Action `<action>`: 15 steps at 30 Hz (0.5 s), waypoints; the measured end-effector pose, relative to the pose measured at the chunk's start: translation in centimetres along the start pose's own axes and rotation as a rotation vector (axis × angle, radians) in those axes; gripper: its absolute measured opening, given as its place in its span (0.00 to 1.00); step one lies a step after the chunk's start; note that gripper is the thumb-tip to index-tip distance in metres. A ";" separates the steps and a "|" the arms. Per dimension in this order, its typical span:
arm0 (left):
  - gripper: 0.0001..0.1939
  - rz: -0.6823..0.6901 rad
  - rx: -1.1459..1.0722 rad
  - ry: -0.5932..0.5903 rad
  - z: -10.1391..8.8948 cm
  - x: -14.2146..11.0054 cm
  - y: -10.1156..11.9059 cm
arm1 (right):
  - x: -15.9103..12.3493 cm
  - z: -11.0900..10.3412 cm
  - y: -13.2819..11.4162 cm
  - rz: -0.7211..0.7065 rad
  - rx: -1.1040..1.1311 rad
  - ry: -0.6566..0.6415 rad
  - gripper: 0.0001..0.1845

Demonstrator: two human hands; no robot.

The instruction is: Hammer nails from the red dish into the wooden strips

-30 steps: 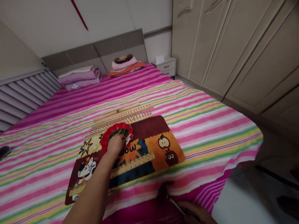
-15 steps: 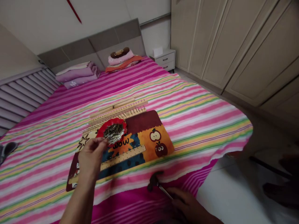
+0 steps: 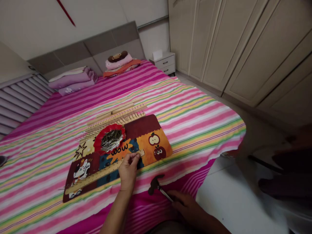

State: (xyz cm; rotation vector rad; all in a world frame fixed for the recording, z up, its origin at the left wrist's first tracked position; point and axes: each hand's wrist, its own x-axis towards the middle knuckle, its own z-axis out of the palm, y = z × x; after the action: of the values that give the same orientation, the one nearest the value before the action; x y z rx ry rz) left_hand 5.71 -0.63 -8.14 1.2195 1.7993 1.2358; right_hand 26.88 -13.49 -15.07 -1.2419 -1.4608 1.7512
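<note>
My left hand [image 3: 129,167] pinches a nail, mostly hidden by the fingertips, at the right end of a long wooden strip [image 3: 99,172]. Small holes or nail points dot the strip, which lies across a colourful printed mat [image 3: 159,135]. Beyond it on the mat sits a red scalloped bowl [image 3: 98,138] heaped with loose nails [image 3: 112,140]. Low in front of the bed, my right hand [image 3: 184,204] is closed around the handle of a claw hammer [image 3: 154,185], whose dark head hangs apart from the strip.
Behind the bowl lie more wooden strips [image 3: 119,112], with rows of nails standing up from them. Folded bedding [image 3: 75,79] is stacked near the headboard [image 3: 73,50]. A nightstand [image 3: 167,63] and wardrobe doors [image 3: 219,42] border the bed's right side.
My left hand has moved right and nearer, from the rim of the nail bowl to the wooden strip's right end. The hammer stays in my right hand; the view has shifted slightly.
</note>
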 end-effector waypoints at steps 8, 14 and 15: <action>0.16 -0.039 -0.048 0.014 0.4 0.2 -0.4 | -0.1 -0.1 -0.6 -0.011 -0.012 -0.011 0.24; 0.15 0.000 0.000 -0.009 0.4 0.3 -0.6 | -0.1 -0.1 -0.6 -0.018 -0.031 -0.001 0.23; 0.14 0.011 0.028 -0.010 0.5 0.2 -0.6 | 0.0 0.0 -0.5 -0.022 -0.035 0.004 0.23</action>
State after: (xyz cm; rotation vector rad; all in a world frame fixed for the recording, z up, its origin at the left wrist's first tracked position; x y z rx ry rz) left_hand 5.84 -0.33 -8.84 1.2503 1.8105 1.2119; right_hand 26.83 -13.36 -14.59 -1.2415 -1.5037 1.7150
